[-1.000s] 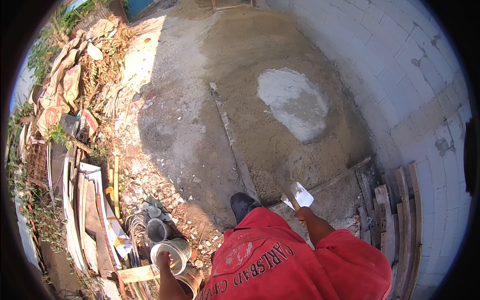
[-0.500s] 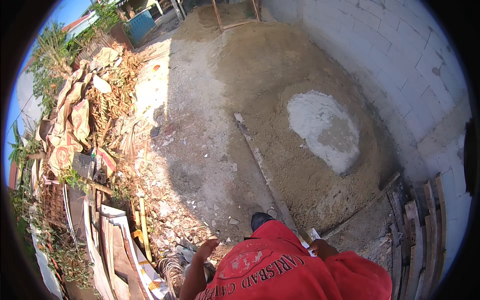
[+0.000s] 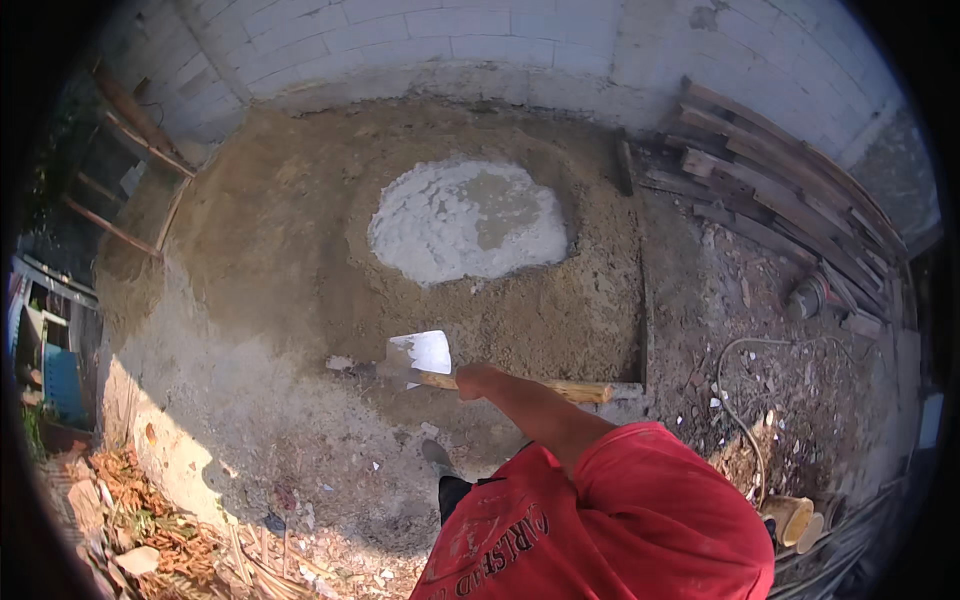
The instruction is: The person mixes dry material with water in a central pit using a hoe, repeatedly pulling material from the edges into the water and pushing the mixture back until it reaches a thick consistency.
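Note:
My right hand [image 3: 478,381] is closed around the pale wooden handle of a hoe [image 3: 560,390], held level across the front of me. Its broad metal blade [image 3: 428,352] shines bright white at the left end. Just beyond the blade lies a wide, low mound of brown sand [image 3: 330,290]. On the mound sits a whitish-grey patch of powder [image 3: 420,235] with a darker, wet-looking area in it. My left hand is out of view.
A pale block wall [image 3: 480,40] runs behind the sand. Old wooden planks [image 3: 780,190] are stacked at the right, near a hose [image 3: 722,375] on rubble-strewn ground. A wooden frame [image 3: 170,215] stands far left; dry leaves and debris [image 3: 170,500] lie at lower left.
My view has swung right, toward the wall and planks. My right hand has come forward and now grips the hoe in plain sight. My left hand has left the picture.

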The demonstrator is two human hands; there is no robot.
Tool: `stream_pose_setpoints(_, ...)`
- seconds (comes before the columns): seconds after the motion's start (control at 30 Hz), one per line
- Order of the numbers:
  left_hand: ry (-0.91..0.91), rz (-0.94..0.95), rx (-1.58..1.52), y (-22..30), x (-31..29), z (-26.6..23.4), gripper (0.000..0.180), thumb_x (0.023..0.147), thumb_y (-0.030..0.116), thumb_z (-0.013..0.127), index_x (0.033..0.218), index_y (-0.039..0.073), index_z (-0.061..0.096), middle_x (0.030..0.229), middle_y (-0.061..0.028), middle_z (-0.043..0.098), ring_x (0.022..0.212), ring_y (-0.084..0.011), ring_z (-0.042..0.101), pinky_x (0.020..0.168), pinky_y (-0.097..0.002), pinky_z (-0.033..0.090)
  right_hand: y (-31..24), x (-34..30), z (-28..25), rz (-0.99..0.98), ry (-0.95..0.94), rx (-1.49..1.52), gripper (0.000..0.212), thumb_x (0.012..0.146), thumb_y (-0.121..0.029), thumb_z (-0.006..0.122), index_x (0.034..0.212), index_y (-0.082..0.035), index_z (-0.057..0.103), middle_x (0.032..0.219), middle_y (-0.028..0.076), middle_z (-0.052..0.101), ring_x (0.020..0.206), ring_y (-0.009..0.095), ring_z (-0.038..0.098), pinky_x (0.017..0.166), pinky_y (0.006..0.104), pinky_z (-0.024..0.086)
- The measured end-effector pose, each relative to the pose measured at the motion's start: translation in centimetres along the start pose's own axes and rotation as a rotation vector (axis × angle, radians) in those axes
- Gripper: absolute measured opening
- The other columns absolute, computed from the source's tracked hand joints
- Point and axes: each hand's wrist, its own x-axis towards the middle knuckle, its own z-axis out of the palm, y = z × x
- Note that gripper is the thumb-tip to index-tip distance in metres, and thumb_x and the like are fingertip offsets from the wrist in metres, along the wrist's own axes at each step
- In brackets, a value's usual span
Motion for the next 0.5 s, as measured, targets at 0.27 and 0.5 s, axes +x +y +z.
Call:
stream_pose_setpoints(0.27,-0.162,0.214,0.856,37.6,14.2,-8.6,0.042,0.096,0.035,0.063,0.127,0.006,0.061,0.119,-0.0123,0.069,0.099,-0.0256,0.068,0.088,-0.0408,0.054,-10.4,-6.5,8.3,0.254,-0.038,0.240,0.026,0.075,-0.027,0.079,0.097,-0.013,0.079,0.099,0.009,0.076,0.089,0.029,0.073,0.073,0.0467,0.058)
stream_pose_setpoints(0.5,-0.371,0.375,1.357,47.0,17.4,-0.7,0.039,0.096,0.032,0.063,0.125,0.006,0.063,0.116,-0.0116,0.070,0.097,-0.0246,0.068,0.087,-0.0394,0.054,-12.9,-21.3,17.3,0.590,0.609,0.565,0.075,0.083,-0.056,0.067,0.149,-0.027,0.048,0.103,0.006,0.074,0.089,0.028,0.071,0.079,0.0373,0.055)
